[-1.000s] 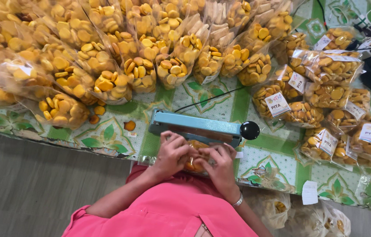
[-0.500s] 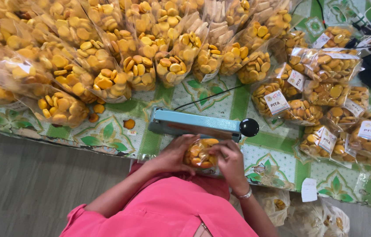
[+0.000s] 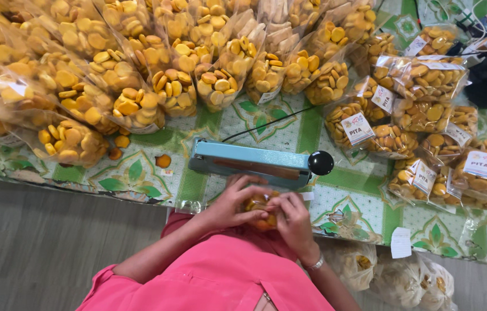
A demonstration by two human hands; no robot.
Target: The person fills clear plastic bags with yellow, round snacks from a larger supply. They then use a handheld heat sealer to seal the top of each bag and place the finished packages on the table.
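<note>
Directly below the blue heat sealer (image 3: 255, 164), near the front edge of the desk (image 3: 364, 207), both hands meet around a small clear bag of yellow-orange biscuits (image 3: 258, 206). Left hand (image 3: 232, 203): grip closed on the bag's left side, fingers curled over its top. Right hand (image 3: 292, 219): grip closed on the bag's right side, fingertips pinching the plastic; a bracelet (image 3: 314, 264) sits on this wrist. The bag is held just in front of the sealer, between the sealer and the person's pink-sleeved torso (image 3: 220, 282).

The sealer lies across the patterned green-and-white cloth, its black knob (image 3: 320, 163) at the right end and a black cable (image 3: 266, 124) running away behind it.

Beyond the sealer, a large heap of unlabelled biscuit bags (image 3: 140, 75) covers the left and centre of the desk. To the right, a separate group of labelled biscuit bags (image 3: 427, 132) is stacked. One loose biscuit (image 3: 163, 160) lies on the cloth left of the sealer. Further bags (image 3: 404, 279) rest low at the lower right, beside the person.
</note>
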